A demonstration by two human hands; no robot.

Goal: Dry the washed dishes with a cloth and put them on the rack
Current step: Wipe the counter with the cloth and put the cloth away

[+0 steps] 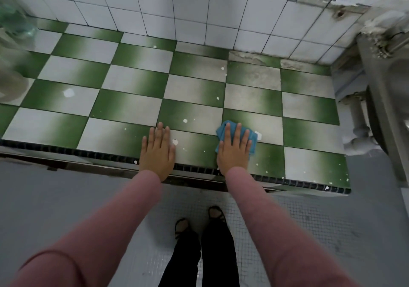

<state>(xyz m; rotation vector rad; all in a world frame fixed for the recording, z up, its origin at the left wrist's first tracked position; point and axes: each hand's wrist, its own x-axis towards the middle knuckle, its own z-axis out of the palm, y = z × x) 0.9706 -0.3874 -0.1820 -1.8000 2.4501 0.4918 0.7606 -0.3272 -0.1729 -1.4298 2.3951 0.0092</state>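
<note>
at the near edge of the counter (132,105) the left hand (157,151) lies flat, fingers straight and close together. to its right, the right hand (234,151) presses the soft folded blue cloth (254,142), fingers slightly spread. best to gather it into the palm first. no dishes or rack in view. farther off, glossy green-and-white square tiles, then the white wall tiles (177,5).

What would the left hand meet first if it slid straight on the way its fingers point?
Probably the tiled wall at the back. The left hand lies flat on the counter, and ahead of its fingers only bare tiles show.
</note>
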